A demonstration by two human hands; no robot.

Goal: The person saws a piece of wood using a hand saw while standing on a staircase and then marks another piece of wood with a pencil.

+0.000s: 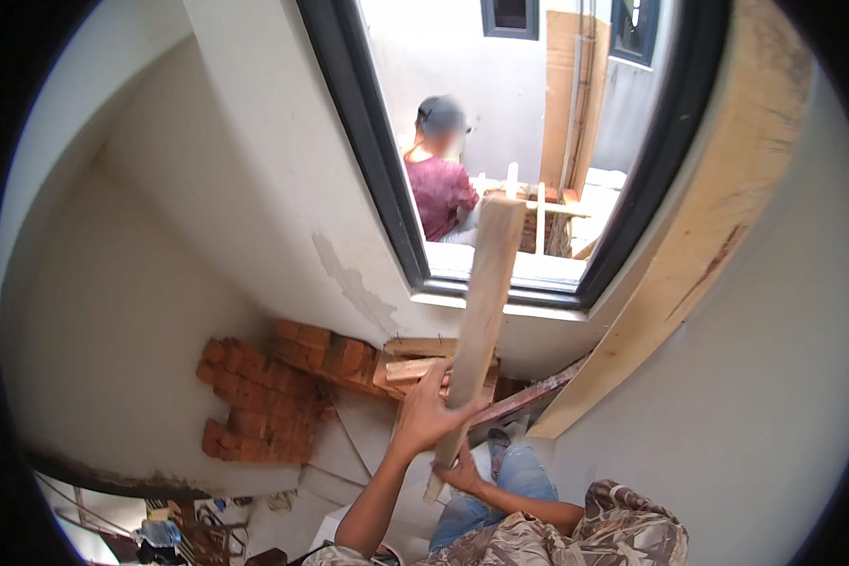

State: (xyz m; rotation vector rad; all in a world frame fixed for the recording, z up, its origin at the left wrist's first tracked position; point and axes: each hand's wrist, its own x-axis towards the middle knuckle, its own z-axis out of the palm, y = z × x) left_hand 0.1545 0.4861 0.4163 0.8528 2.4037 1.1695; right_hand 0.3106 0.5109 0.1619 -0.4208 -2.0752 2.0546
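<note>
A long, pale wooden board (486,292) stands tilted in front of me, its upper end in front of the window opening. My left hand (431,415) is closed around its lower half, the thumb across the face toward me. Lower down, near the bottom end, my right hand (459,474) grips the same board from its right side. Behind my left hand lie several short wood pieces (413,368), partly hidden by the hand and the board.
A dark window frame (360,118) rises ahead; beyond it is a person in a maroon shirt (441,193). Stacked red bricks (264,406) stand left along the wall. A wide tall plank (674,255) leans right, near a reddish-brown bar (536,391). Clutter including a clear container (160,534) lies lower left.
</note>
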